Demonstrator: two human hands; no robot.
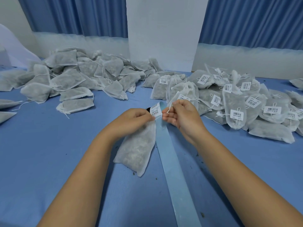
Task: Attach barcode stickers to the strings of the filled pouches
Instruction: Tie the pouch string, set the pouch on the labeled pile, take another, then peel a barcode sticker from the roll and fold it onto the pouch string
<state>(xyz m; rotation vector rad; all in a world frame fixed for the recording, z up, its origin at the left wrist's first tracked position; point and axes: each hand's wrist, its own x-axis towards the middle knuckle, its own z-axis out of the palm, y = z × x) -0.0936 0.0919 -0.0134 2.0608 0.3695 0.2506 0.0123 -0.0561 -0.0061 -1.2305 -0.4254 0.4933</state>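
Head view, landmark: the pale blue backing strip (173, 161), running on the table (49, 145) from the hands towards the camera.
Pouch in work: one filled pouch (137, 149) lies just left of the strip, its neck up under the left hand.
Left hand (134, 117): at the strip's far end on its left side, fingers curled, pinching a barcode sticker (155, 111) by its edge (whether it also holds the pouch neck I cannot tell).
Right hand (182, 113): just right of the strip's far end, thumb and forefinger pinching the end of a white string (169, 108), the other fingers loosely curled.
Sticker and string: close together over the strip's far end, apparently not yet joined.
Done: a large pile of labelled pouches (237, 102) lies right of the strip and beyond it, each with a barcode tag on its string.
Left to do: a pile of unlabelled pouches (78, 79) of much the same size lies well to the left of the strip and beyond it (a few strays lie nearer the left edge).
Progress, as a judgement: roughly half done, with one pouch mid-labelling.
Next, as a judgement: lay the string on the sticky side and fold the sticker shut over it.
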